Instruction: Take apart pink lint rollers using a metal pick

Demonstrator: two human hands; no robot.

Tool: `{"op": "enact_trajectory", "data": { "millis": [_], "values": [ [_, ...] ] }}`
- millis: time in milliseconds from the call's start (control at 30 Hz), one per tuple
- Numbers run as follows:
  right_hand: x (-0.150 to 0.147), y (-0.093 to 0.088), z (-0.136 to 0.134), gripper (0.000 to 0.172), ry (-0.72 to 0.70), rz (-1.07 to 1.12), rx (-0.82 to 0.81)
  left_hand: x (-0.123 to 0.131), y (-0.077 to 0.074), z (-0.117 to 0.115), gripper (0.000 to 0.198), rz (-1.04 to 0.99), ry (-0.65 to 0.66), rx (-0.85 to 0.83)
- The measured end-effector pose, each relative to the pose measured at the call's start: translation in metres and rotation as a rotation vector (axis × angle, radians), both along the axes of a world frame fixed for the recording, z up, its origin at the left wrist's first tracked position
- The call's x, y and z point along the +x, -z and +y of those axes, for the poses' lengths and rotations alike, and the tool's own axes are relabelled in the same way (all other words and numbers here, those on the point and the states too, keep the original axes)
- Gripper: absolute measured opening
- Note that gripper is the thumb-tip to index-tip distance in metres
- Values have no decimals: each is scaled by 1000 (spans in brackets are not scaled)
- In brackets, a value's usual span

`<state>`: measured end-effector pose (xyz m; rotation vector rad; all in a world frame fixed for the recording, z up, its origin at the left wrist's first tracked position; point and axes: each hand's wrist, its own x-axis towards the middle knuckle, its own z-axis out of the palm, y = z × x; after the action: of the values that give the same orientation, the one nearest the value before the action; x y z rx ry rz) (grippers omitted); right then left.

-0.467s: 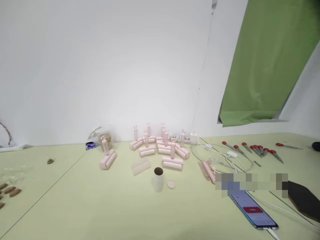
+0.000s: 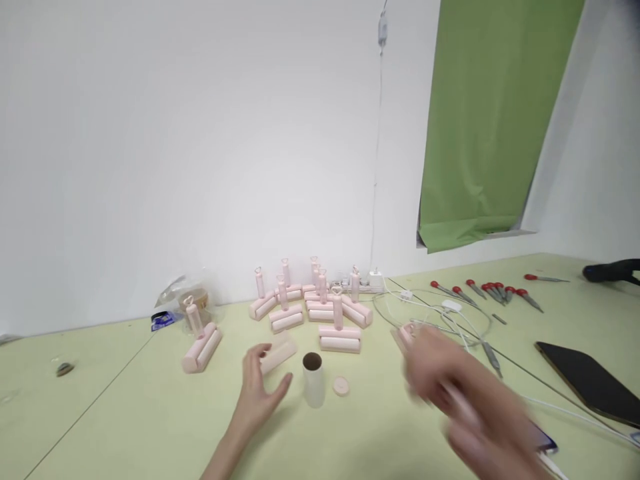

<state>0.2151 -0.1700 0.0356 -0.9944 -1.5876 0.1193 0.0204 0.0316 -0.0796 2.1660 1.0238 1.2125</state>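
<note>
My left hand (image 2: pixel 257 387) reaches in with thumb and fingers apart, its fingertips at the translucent pink cover (image 2: pixel 280 355); whether they touch it I cannot tell. Just right of the thumb stands an upright white paper-core roll (image 2: pixel 314 383), with a small round pink cap (image 2: pixel 341 386) beside it. My right hand (image 2: pixel 450 387) is smeared by motion, so its fingers and anything in them are unclear. It passes in front of a pink roller part (image 2: pixel 406 333) and hides most of a phone (image 2: pixel 543 437).
Several pink lint rollers (image 2: pixel 340 339) with upright handles stand along the wall, one (image 2: pixel 203 350) apart at left. Red-handled tools (image 2: pixel 493 291), cables (image 2: pixel 453 323) and a dark flat board (image 2: pixel 590 380) lie right. A bagged tape roll (image 2: pixel 197 303) sits back left.
Both hands have come into view, the left at the pink cover and the right over the phone. The camera's view has shifted, moving the scene left.
</note>
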Motion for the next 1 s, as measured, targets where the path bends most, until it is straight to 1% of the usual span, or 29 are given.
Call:
{"op": "enact_trajectory", "data": {
  "millis": [33, 67, 100, 133, 167, 200, 267, 333, 433, 500, 600, 700, 767, 867, 933, 1000],
  "values": [
    [3, 2, 20, 22, -3, 33, -45, 7, 3, -5, 54, -22, 109, -86],
    [7, 7, 42, 16, 8, 79, -154, 15, 5, -11, 59, -54, 204, -174],
    [10, 14, 63, 12, 31, 63, -262, 23, 6, -16, 64, -92, 272, -260],
    [12, 23, 82, 12, 70, 5, -346, 31, 6, -20, 67, -133, 312, -339],
    [12, 33, 98, 16, 64, -25, -364, 38, 6, -23, 64, -171, 339, -401],
    [11, 43, 111, 21, 49, -61, -378, 44, 7, -25, 57, -202, 368, -446],
    [4, 58, 126, 32, -8, -156, -380, 51, 10, -27, 43, -249, 424, -488],
    [-5, 66, 131, 40, -75, -277, -386, 52, 14, -27, 41, -301, 429, -504],
    [-17, 72, 132, 40, -125, -422, -394, 50, 19, -29, 53, -398, 362, -567],
    [-22, 75, 134, 40, -107, -459, -397, 49, 20, -32, 59, -438, 344, -602],
    [-29, 80, 138, 42, -50, -518, -407, 50, 20, -35, 64, -438, 332, -597],
    [-33, 80, 139, 43, 13, -572, -460, 52, 22, -38, 72, -440, 318, -586],
    [-29, 77, 137, 47, 8, -505, -507, 53, 25, -36, 71, -432, 314, -570],
    [-7, 76, 133, 48, -23, -342, -570, 49, 28, -27, 52, -398, 316, -504],
    [12, 81, 129, 45, -19, -309, -623, 45, 25, -18, 43, -446, 276, -510],
    [29, 92, 126, 43, -20, -344, -680, 39, 19, -12, 46, -565, 200, -587]
  ]
}}
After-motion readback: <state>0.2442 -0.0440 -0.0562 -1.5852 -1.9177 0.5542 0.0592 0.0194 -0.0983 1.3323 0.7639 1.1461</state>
